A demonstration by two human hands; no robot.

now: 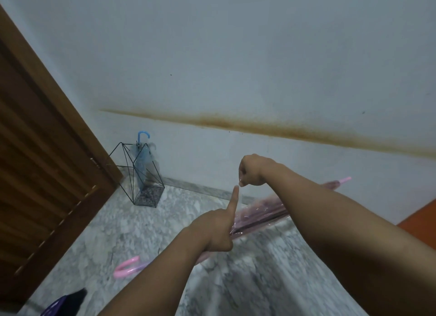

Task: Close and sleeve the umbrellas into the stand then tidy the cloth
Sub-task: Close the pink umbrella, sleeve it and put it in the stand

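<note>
The left hand (218,230) grips the closed pink umbrella (259,215) mid-shaft, index finger pointing straight up along it. The right hand (251,170) is fisted, pinching a clear sleeve (240,199) edge just above that fingertip. The umbrella lies slanted above the marble floor (141,226). A blue umbrella (141,155) stands in the wire stand (139,171) by the wall.

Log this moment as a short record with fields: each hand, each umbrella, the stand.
left hand: grips the pink umbrella, index finger pointing up
right hand: pinches the clear sleeve edge, above the left fingertip
pink umbrella: closed, held across the view, hooked handle lower left
blue umbrella: upright in the stand
stand: black wire frame, on the floor by the door
</note>
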